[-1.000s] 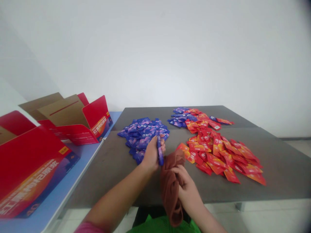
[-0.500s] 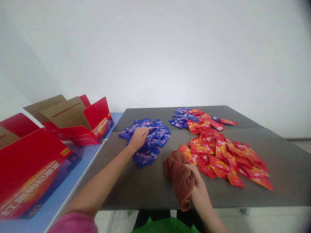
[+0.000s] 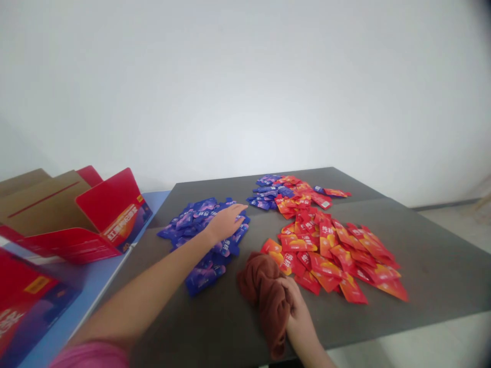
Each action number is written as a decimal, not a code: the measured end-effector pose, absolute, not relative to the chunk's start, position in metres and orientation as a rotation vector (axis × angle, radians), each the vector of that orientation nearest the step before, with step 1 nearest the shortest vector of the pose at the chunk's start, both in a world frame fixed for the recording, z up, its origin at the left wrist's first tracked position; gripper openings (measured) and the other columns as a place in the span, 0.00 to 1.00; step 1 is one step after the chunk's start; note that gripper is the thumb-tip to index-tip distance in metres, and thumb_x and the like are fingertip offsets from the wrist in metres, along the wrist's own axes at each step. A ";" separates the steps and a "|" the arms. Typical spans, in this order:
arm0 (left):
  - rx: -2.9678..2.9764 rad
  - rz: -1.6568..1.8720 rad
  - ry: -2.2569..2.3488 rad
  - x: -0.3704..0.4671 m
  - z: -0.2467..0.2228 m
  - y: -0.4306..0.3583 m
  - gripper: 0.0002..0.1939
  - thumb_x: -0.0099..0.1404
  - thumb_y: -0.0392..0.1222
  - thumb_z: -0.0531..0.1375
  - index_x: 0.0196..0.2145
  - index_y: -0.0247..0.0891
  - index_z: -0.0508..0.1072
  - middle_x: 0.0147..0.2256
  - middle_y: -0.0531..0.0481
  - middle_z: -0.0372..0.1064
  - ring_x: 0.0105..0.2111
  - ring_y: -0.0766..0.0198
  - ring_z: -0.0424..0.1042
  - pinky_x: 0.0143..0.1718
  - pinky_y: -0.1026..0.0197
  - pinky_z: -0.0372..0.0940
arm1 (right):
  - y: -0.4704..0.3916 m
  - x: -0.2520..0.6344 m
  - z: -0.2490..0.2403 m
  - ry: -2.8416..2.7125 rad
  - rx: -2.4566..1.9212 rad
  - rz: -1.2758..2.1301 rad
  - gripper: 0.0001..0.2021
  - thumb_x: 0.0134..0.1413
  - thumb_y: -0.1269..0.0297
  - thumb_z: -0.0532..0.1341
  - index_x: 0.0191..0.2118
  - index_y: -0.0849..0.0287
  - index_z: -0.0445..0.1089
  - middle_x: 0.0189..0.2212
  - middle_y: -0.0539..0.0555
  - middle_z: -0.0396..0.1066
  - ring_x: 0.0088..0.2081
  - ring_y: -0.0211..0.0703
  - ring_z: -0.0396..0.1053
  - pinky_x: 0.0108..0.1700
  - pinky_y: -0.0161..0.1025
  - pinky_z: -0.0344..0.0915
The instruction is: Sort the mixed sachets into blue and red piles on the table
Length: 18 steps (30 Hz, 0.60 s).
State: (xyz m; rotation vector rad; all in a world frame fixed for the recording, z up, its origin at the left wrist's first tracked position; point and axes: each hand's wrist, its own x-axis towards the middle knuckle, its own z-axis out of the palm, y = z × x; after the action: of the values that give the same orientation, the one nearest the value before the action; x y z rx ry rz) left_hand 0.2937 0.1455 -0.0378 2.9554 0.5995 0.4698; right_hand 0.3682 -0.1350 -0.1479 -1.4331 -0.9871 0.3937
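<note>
My left hand (image 3: 227, 223) reaches over the right side of a pile of blue-purple sachets (image 3: 199, 217), fingers stretched out and pointing right. No sachet shows in its grasp; whether the fingertips touch the pile I cannot tell. Close to the table's front edge, my right hand (image 3: 294, 305) is closed around a bunched brown cloth (image 3: 264, 291), which hangs down in folds. Just beyond it spreads a large heap of red-orange sachets (image 3: 330, 248).
Farther back on the dark table (image 3: 429, 266) lies a mixed group of blue sachets (image 3: 264, 191) and red ones. Open red cartons (image 3: 111, 204) with brown insides stand on a blue surface (image 3: 153, 197) at the left. A pale wall (image 3: 245, 92) rises behind.
The view has turned right, so everything sits farther left. My left hand has moved to the right across the blue pile, its fingers straighter. My right hand still grips the cloth.
</note>
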 end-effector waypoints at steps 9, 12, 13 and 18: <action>3.121 0.065 0.748 0.441 -0.089 0.221 0.28 0.62 0.38 0.62 0.59 0.34 0.62 0.60 0.36 0.59 0.57 0.48 0.63 0.56 0.43 0.60 | -0.127 0.368 -0.154 -1.017 -1.336 0.458 0.14 0.49 0.71 0.58 0.43 0.54 0.70 0.41 0.54 0.69 0.45 0.45 0.71 0.46 0.36 0.68; 3.167 -0.031 0.710 0.461 -0.098 0.236 0.20 0.67 0.45 0.59 0.55 0.37 0.66 0.55 0.42 0.63 0.52 0.53 0.67 0.51 0.43 0.65 | -0.125 0.368 -0.154 -1.010 -1.322 0.474 0.14 0.48 0.71 0.58 0.42 0.55 0.70 0.39 0.54 0.68 0.42 0.44 0.71 0.44 0.35 0.68; 3.181 -0.060 0.696 0.464 -0.099 0.238 0.20 0.67 0.46 0.58 0.54 0.36 0.66 0.54 0.42 0.64 0.50 0.54 0.68 0.49 0.45 0.66 | -0.124 0.368 -0.154 -1.005 -1.324 0.482 0.14 0.47 0.72 0.58 0.41 0.55 0.70 0.39 0.54 0.68 0.42 0.44 0.71 0.44 0.35 0.68; 3.254 -0.212 0.583 0.460 -0.103 0.226 0.18 0.67 0.46 0.58 0.52 0.35 0.68 0.49 0.43 0.68 0.45 0.57 0.71 0.45 0.49 0.69 | -0.126 0.367 -0.158 -0.989 -1.323 0.545 0.15 0.47 0.73 0.57 0.43 0.55 0.69 0.42 0.54 0.66 0.45 0.43 0.70 0.45 0.34 0.67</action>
State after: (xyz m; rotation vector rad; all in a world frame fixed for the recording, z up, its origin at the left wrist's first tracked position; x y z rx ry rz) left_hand 0.4602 0.2257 -0.1031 3.2539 0.5826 -0.2122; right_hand 0.3668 -0.1260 -0.1581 -1.3231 -0.9889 0.5450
